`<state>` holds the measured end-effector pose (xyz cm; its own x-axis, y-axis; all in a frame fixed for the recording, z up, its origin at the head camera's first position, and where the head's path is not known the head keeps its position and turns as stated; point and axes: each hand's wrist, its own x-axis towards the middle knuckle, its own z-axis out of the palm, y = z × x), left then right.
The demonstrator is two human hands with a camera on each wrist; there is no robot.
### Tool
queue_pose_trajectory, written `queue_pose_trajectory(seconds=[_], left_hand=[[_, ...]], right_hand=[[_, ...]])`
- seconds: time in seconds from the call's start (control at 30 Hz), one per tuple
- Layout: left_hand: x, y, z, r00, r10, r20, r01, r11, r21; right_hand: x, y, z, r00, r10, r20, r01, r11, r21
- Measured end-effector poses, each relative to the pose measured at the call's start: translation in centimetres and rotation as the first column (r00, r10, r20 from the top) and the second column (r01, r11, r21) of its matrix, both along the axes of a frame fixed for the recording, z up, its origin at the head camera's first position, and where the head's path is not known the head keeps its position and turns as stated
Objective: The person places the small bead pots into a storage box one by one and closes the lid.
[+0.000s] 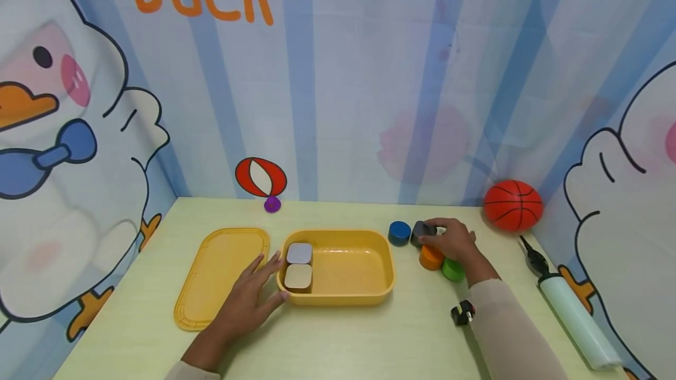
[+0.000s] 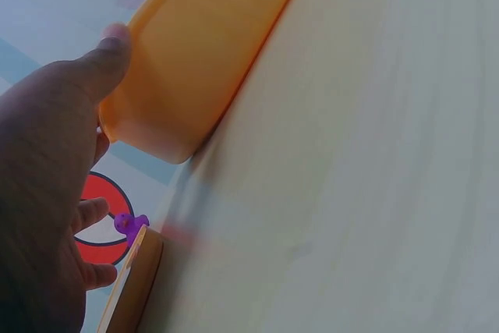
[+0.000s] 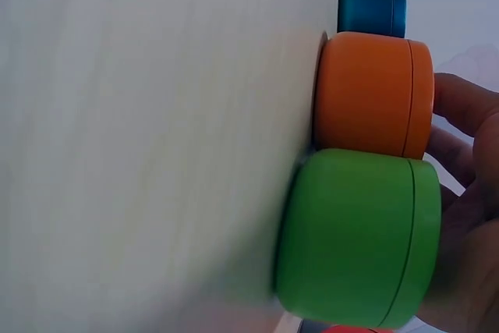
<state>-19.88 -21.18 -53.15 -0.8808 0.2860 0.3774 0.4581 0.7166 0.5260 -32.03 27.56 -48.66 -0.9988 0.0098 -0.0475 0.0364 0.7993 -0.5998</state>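
Observation:
At the right of the table my right hand (image 1: 454,242) grips a dark grey round-cornered container (image 1: 421,231) from above. An orange container (image 1: 431,259) and a green one (image 1: 453,271) stand close by, with a blue one (image 1: 399,233) to the left. In the right wrist view, the orange and green containers hide most of the fingers and the grey container. A yellow rectangular box (image 1: 348,299) holds a lavender container (image 1: 299,253) and a beige one (image 1: 298,277) at its left end. With fingers spread, my left hand (image 1: 245,306) touches that box's left end.
A flat yellow lid (image 1: 211,277) lies left of the box. A purple toy duck (image 1: 272,204) sits at the back edge. At right are a red basketball (image 1: 513,205) and a pale green pump (image 1: 578,321). A black clip-like object (image 1: 463,313) shows beside the right sleeve.

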Motion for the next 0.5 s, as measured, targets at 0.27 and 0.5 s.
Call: queue_pose_trajectory(seconds=[0.27,0.5], left_hand=[[-0.05,-0.16,-0.22,1.0,-0.003,0.015,0.003,1.0,0.006],[-0.09,-0.19,-0.19,1.0,-0.005,0.002,0.005,1.0,0.006]], right_hand=[[-0.08,-0.1,-0.11,0.999,-0.04,0.012,0.04,0.999,0.0],[0.22,-0.02,0.1,0.998,-0.054,-0.025,0.054,0.998,-0.015]])
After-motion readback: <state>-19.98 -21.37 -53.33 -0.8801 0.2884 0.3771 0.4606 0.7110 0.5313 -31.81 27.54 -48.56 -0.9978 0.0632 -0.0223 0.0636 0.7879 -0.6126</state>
